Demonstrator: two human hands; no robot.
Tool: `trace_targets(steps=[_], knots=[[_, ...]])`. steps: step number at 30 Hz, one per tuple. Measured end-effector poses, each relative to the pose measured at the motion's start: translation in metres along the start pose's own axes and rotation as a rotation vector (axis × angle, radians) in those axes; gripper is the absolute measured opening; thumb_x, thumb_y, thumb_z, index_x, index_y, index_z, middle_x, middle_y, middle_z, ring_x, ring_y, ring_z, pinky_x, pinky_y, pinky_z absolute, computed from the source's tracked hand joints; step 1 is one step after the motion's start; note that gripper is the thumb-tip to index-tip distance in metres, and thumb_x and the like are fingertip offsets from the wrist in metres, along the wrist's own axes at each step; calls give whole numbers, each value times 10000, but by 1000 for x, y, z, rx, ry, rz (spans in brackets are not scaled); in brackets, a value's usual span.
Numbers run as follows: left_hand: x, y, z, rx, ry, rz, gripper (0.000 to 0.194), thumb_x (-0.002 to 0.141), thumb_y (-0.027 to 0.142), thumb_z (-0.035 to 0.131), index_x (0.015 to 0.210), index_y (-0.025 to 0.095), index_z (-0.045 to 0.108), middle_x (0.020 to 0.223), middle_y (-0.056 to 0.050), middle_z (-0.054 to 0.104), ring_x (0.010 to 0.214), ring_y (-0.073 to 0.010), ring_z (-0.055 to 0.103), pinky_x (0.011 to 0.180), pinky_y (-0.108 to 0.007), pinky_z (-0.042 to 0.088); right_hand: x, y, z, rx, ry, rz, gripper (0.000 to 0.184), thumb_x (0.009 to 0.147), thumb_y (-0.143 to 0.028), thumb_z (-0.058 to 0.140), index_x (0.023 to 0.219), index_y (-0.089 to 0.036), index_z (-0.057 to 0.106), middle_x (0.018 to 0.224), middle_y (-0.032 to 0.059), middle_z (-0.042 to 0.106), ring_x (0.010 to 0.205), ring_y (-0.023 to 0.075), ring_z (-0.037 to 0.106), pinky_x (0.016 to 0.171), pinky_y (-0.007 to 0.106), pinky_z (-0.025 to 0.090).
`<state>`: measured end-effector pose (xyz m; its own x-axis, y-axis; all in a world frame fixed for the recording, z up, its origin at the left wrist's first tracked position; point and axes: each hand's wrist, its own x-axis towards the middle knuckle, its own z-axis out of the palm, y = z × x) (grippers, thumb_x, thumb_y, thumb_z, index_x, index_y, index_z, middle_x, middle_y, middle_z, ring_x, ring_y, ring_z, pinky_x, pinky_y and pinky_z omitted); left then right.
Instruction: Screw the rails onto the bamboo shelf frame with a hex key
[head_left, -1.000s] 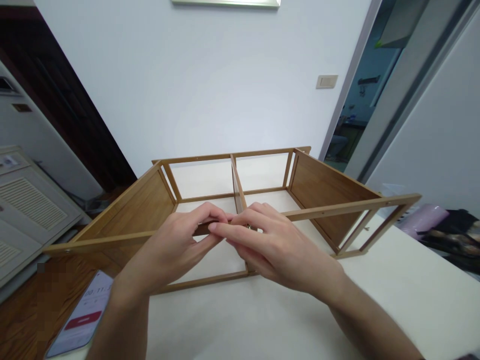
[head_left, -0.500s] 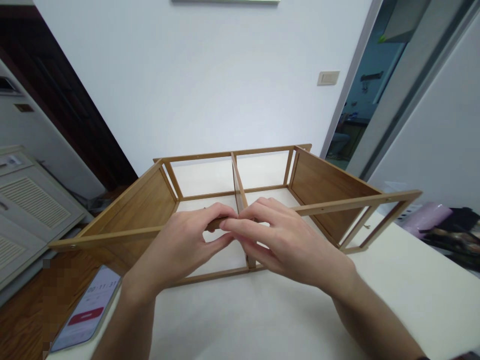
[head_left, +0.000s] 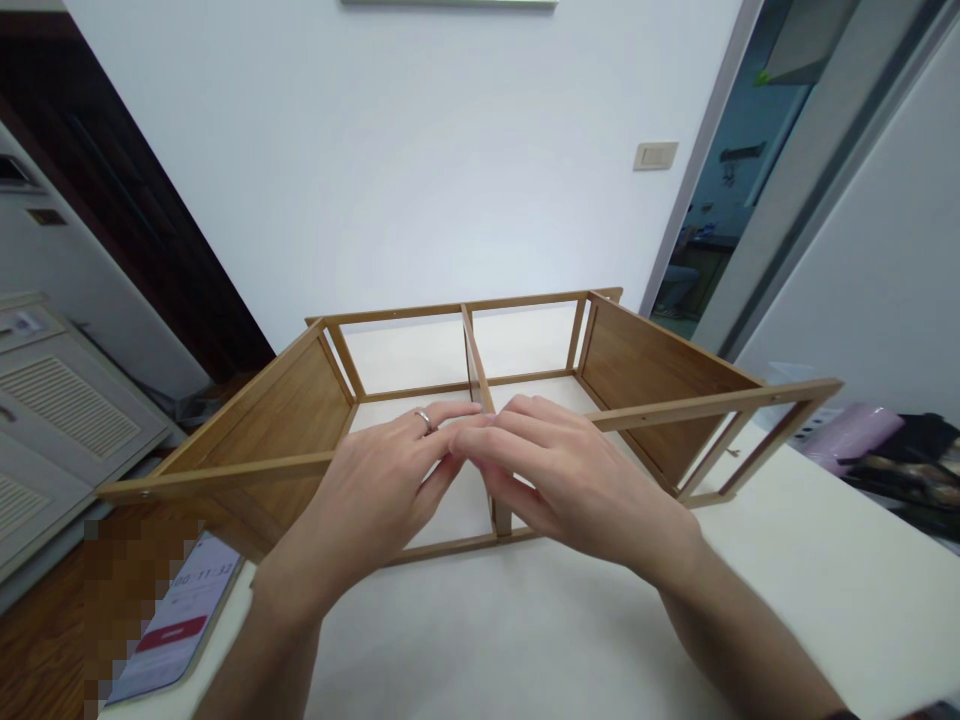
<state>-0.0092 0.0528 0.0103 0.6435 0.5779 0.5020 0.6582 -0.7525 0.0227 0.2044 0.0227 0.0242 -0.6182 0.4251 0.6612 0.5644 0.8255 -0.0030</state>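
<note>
A wooden frame [head_left: 225, 472] with panelled ends and a middle divider [head_left: 478, 370] stands on the white table. At its near top rail, around where the divider meets it, my two hands come together with fingertips touching or overlapping. My left hand [head_left: 386, 475], a ring on one finger, is curled over the rail with its thumb below. From the other side my right hand [head_left: 574, 480] closes round the same stretch of rail, fingers bent and pressed together. The fingers hide that piece of rail, and any small part between them cannot be seen.
A phone [head_left: 176, 620] showing a running timer lies at the table's left edge. White table [head_left: 840, 570] surface extends to the right. Behind the frame rises a wall with a light switch [head_left: 655, 156]. A pink roll [head_left: 862, 437] and dark items sit beyond the right edge.
My left hand has shifted its grip: its fingers now reach over the rail toward my right hand, covering the wood that showed between thumb and finger. My right hand has moved slightly left.
</note>
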Motion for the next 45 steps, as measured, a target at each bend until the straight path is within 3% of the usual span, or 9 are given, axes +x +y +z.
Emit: trace_targets(steps=[2,7,12,18,26,35,45], knots=[[0,2,1,8,-2,13,271,1064,236,449,1230,230,663,1167,-38,751,1022,-229,705,819,-346,530,1,0,0,-2,20,10,202,1003,-69,529,1112,-153,677,924,33,726,818,154,573,788,275,474],[0,5,1,40,-23,-21,248,1076,242,438,1133,216,678,803,-3,686,772,-224,635,649,-340,452,-1,0,-4,-1,40,88,158,997,-98,545,1050,-145,686,786,3,662,744,145,575,752,277,468],[1,2,0,-14,4,-3,304,1078,290,484,1357,310,602,992,33,763,814,-183,678,666,-317,452,-10,3,-22,76,21,193,108,1020,-164,569,1059,-179,668,924,15,708,840,131,644,772,246,481],[0,1,3,-11,14,-4,331,1074,313,490,1388,335,593,1329,73,735,926,-178,726,743,-320,521,-17,8,-43,143,-52,296,72,1012,-173,607,968,-214,647,902,-35,716,800,87,654,757,194,465],[2,3,3,-2,42,7,335,1070,310,480,1376,307,615,1319,58,747,930,-177,746,738,-319,553,-28,13,-50,106,-181,404,98,1003,-210,626,920,-235,671,843,-56,695,720,82,608,683,210,423],[2,4,3,10,42,-12,338,1073,321,471,1377,313,618,1298,53,757,944,-186,749,722,-313,547,-35,-3,-39,-102,-259,485,159,1009,-164,589,861,-224,593,847,-23,671,725,143,624,663,284,382],[2,6,5,7,83,-27,306,1071,346,513,1345,314,647,1296,53,760,927,-189,760,717,-309,548,-42,-15,-29,-225,-298,396,230,953,-38,602,856,-237,537,820,-20,644,684,165,593,633,331,320]])
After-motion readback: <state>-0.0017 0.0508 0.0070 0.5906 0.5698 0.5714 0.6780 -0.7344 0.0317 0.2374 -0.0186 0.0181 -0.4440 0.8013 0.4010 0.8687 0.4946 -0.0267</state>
